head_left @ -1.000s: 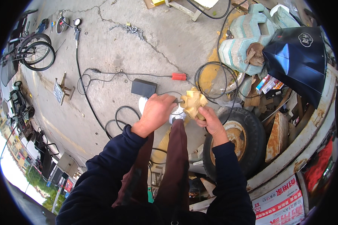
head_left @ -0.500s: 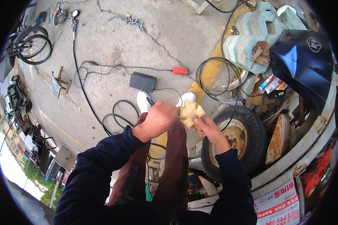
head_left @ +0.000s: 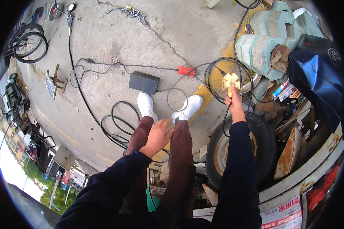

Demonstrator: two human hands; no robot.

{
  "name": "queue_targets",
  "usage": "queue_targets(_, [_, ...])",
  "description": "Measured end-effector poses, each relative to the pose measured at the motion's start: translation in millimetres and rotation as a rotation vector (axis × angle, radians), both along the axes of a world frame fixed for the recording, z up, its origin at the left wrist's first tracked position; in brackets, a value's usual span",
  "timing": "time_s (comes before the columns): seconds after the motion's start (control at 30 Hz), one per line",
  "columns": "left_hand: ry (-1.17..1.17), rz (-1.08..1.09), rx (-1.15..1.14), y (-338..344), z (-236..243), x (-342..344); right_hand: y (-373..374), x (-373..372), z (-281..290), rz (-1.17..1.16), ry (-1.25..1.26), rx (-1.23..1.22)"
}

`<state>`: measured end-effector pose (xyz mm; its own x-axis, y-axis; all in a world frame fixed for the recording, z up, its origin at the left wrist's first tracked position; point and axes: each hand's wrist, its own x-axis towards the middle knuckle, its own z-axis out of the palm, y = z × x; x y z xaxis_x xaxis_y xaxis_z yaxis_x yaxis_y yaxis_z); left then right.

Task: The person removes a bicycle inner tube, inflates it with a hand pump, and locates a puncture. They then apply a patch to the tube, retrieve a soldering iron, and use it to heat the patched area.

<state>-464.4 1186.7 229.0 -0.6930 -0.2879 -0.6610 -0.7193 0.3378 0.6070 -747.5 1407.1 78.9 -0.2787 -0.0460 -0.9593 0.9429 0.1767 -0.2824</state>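
Observation:
My right hand [head_left: 235, 102] reaches forward at the right and grips a pale yellow lobed socket block [head_left: 231, 82]. Against the block's upper left, a dark plug-like cord end [head_left: 223, 72] shows; whether it sits fully in cannot be made out. Its thin cord seems to run back to a black box-shaped adapter [head_left: 144, 82] on the ground. My left hand [head_left: 159, 136] hovers above my legs, loosely spread with nothing visible in it. Its fingertips are slightly blurred.
Coiled black cable [head_left: 214, 78] lies beneath the right hand, near a red connector [head_left: 186, 71]. A rusty-rimmed wheel [head_left: 265, 141] leans at the right, below concrete blocks [head_left: 256, 49]. Black hose loops [head_left: 120, 118] lie left of my white shoes [head_left: 189, 107]. A small stool [head_left: 53, 84] stands farther left.
The hands, close together before, have parted. My right hand has carried the yellow block forward and right; my left has drawn back, loosening from a closed pose. The thin cord now stretches toward the block.

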Motion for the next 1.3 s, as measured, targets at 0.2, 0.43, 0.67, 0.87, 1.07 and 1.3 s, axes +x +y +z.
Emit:
queue_targets(0.2, [-0.190, 0.227, 0.419, 46.2, 43.6, 42.3, 7.5, -2.2, -67.2, 0.676, 0.337, 0.808])
queue_targets(0.43, [-0.151, 0.411, 0.401, 41.0, 29.3, 34.3, -166.0, 73.6, -85.2, 0.915, 0.498, 0.176])
queue_targets(0.67, [-0.147, 0.504, 0.525, 34.2, 32.2, 29.5, -220.9, 129.8, -163.9, -0.460, -0.327, 0.351])
queue_targets(0.87, [-0.089, 0.763, 0.656, 34.3, 24.9, 38.8, -213.9, 123.0, -156.1, -0.535, -0.223, 0.079])
queue_targets(1.07, [-0.161, 1.308, 1.199, 25.7, 33.2, 84.6, -270.3, 160.1, 33.8, -0.332, -0.412, -0.545])
queue_targets(1.3, [0.194, 1.741, 1.002, -6.1, 139.7, 212.0, -387.1, 75.3, 249.0, -0.095, -0.061, -0.927])
